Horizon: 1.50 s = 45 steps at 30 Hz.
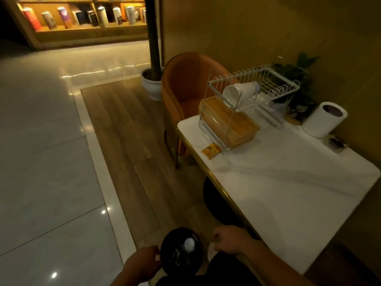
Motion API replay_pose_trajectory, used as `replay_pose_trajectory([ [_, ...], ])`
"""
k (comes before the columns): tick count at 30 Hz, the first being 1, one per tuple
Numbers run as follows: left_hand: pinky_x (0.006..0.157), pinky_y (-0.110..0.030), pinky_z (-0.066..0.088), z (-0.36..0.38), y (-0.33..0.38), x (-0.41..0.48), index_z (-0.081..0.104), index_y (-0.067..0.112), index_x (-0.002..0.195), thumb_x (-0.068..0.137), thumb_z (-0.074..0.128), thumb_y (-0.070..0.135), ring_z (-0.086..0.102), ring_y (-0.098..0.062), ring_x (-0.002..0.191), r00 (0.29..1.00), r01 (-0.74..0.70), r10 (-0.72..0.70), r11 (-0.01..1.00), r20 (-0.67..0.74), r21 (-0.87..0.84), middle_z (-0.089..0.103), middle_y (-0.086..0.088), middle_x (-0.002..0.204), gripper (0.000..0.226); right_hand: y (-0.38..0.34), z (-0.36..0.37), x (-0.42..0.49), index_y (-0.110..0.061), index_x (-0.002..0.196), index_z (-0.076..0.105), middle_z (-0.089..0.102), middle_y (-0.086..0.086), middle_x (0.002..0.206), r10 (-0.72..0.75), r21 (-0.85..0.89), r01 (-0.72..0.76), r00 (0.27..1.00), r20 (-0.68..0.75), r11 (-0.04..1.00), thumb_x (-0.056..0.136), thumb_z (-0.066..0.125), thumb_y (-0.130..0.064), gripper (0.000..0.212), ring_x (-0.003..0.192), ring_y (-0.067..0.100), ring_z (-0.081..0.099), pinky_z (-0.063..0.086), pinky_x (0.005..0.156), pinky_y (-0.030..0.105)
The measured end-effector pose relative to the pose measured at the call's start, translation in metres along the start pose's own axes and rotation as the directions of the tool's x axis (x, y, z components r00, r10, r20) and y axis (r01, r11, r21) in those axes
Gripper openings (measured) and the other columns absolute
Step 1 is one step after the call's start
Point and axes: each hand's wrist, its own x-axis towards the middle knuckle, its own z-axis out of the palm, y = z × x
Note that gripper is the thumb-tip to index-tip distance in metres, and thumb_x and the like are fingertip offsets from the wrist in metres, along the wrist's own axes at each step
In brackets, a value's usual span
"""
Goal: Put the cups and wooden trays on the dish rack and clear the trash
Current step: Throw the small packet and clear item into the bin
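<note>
A white wire dish rack (274, 79) stands at the far end of the white marble table (288, 182). A white cup (240, 91) lies tilted in its upper tier, and wooden trays (228, 122) fill the lower tier. On the floor near me is a black round trash bin (181, 252) with a white crumpled scrap (189, 243) in it. My left hand (142, 263) is at the bin's left rim. My right hand (231, 239) hovers at the bin's right with fingers curled; a small white piece shows just below it.
A small yellow packet (211, 150) lies on the table beside the rack. A white cylindrical container (323, 119) and a potted plant (296, 79) stand by the wall. An orange armchair (185, 85) sits beyond the table. A white planter (152, 83) stands on the wooden floor.
</note>
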Motion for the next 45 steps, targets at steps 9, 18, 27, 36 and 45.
replay_pose_trajectory([
  [9,0.093,-0.024,0.048,-0.064,0.066,0.069,0.050,0.030,0.138,0.092,0.057,0.042,0.060,-0.013,0.114,0.989,0.008,-0.005,1.000,-0.151,0.016,0.063,0.002,0.129,0.048,0.027,-0.099,0.057,-0.028,0.115,0.060,0.066,-0.003,0.111,-0.004,0.132,0.079,0.871,-0.492,0.988,0.088,0.057,-0.043,0.032,0.099,0.016,0.062,0.049,0.078,0.028],
  [18,0.085,-0.022,0.050,-0.126,0.180,0.147,0.051,0.031,0.138,0.093,0.058,0.036,0.061,-0.009,0.107,0.938,-0.083,0.101,0.994,-0.333,0.066,0.061,0.004,0.127,0.046,0.072,-0.161,0.136,-0.027,0.138,0.043,0.045,0.000,0.136,-0.041,0.044,0.085,0.793,-0.608,0.995,0.081,0.060,-0.054,0.065,0.122,0.022,0.041,0.046,0.092,0.035],
  [27,0.095,-0.036,0.053,-0.158,0.257,0.208,0.050,0.025,0.139,0.090,0.064,0.030,0.057,-0.022,0.116,0.880,-0.236,0.263,0.965,-0.395,0.118,0.054,-0.005,0.133,0.051,0.068,-0.158,0.170,-0.026,0.144,0.032,0.029,0.006,0.153,0.036,0.043,-0.012,0.802,-0.596,0.999,0.065,0.065,-0.070,0.096,0.136,0.030,0.028,0.042,0.099,0.042],
  [36,0.096,-0.039,0.049,-0.156,0.286,0.265,0.043,0.022,0.143,0.089,0.059,0.034,0.051,-0.025,0.119,0.889,-0.231,0.301,0.945,-0.346,0.230,0.052,-0.007,0.135,0.058,0.085,-0.154,0.179,-0.022,0.138,0.046,0.050,0.005,0.141,0.009,0.017,0.003,0.791,-0.611,1.000,0.072,0.068,-0.054,0.077,0.127,0.028,0.045,0.045,0.096,0.042],
  [45,0.088,-0.039,0.051,-0.151,0.283,0.294,0.041,0.027,0.143,0.079,0.071,0.039,0.049,-0.024,0.111,0.889,-0.167,0.303,0.912,-0.342,0.375,0.052,-0.005,0.129,0.072,0.102,-0.151,0.171,-0.025,0.141,0.040,0.039,0.009,0.150,0.039,0.043,-0.015,0.777,-0.629,0.999,0.068,0.061,-0.066,0.087,0.133,0.030,0.040,0.044,0.099,0.044],
])
